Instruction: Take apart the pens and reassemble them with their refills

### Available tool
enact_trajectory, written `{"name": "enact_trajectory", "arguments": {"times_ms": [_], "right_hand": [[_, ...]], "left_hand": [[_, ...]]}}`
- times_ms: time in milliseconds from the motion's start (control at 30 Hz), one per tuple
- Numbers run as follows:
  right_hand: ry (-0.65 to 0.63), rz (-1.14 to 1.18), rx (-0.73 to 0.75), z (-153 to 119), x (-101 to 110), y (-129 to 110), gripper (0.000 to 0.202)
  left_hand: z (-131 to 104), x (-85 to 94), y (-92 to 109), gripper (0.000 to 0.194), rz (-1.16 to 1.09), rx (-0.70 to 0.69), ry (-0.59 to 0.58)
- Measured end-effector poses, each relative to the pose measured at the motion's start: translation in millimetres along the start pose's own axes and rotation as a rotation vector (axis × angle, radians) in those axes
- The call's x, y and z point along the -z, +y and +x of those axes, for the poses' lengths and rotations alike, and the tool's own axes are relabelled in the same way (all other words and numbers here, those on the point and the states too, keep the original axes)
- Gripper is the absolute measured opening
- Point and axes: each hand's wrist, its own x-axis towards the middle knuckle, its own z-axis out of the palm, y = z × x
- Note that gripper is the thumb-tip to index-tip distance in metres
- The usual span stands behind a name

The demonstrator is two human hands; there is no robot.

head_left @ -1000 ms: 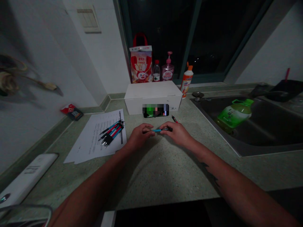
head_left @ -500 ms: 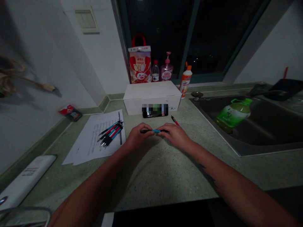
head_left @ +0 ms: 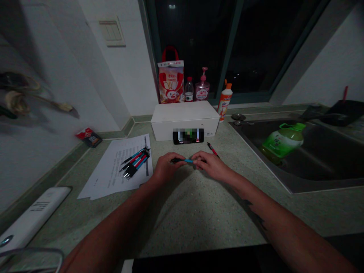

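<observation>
A blue and black pen [head_left: 188, 161] is held level above the counter between both hands. My left hand [head_left: 168, 165] pinches its black left end, and my right hand [head_left: 209, 163] grips the right end, with the blue middle showing between them. To the right of the phone [head_left: 188, 136], a red and black pen [head_left: 213, 149] lies on the counter, near my right hand. Several blue, red and black pens [head_left: 135, 163] lie in a pile on printed sheets [head_left: 113, 167] to the left.
Behind the phone stands a white box [head_left: 184, 113], with an orange-capped bottle [head_left: 225, 100] beside it. At right, a sink [head_left: 313, 163] holds a large green-labelled bottle [head_left: 284, 140]. A white device [head_left: 40, 212] lies at the left, below a small red and black packet [head_left: 88, 137].
The fingers of my right hand have shifted on the pen and are more curled. The whole view has moved slightly, while the objects on the counter stay in place.
</observation>
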Motion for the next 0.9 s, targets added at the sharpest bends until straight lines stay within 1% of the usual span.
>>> {"name": "enact_trajectory", "arguments": {"times_ms": [100, 167, 267, 400, 467, 567, 600, 700, 767, 833, 900], "right_hand": [[0.008, 0.0, 0.027, -1, 1, 1, 0.014], [-0.001, -0.019, 0.026, -1, 2, 0, 0.01], [-0.028, -0.053, 0.012, -2, 1, -2, 0.011], [-0.072, -0.133, 0.004, -1, 0, -4, 0.025], [-0.077, -0.154, 0.001, -1, 0, -4, 0.028], [-0.079, -0.157, -0.007, 0, 0, -4, 0.029], [-0.076, -0.159, -0.005, 0, 0, -4, 0.026], [-0.053, -0.166, 0.031, -1, 0, -6, 0.009], [-0.033, -0.169, 0.062, -2, 0, -8, 0.012], [-0.016, -0.17, 0.071, -3, 0, -8, 0.011], [0.006, -0.176, 0.06, -2, 1, -7, 0.012]], "left_hand": [[0, -0.2, 0, 0.007, 0.028, -0.035, 0.005], [-1, -0.1, -1, 0.008, 0.063, -0.078, -0.002], [-2, -0.4, -4, 0.008, 0.105, -0.152, -0.013], [-3, -3.3, -9, 0.007, 0.115, -0.252, 0.009], [-3, -4.8, -12, 0.006, 0.113, -0.272, 0.01], [-3, -5.6, -15, 0.005, 0.087, -0.255, -0.008], [-3, -5.6, -15, 0.004, 0.082, -0.248, -0.011], [-4, -6.1, -14, 0.002, 0.088, -0.233, -0.01], [-5, -7.4, -11, 0.004, 0.074, -0.209, -0.025], [-6, -8.7, -8, 0.017, 0.017, -0.152, -0.04], [-6, -8.7, -4, 0.031, -0.041, -0.06, -0.028]]}}
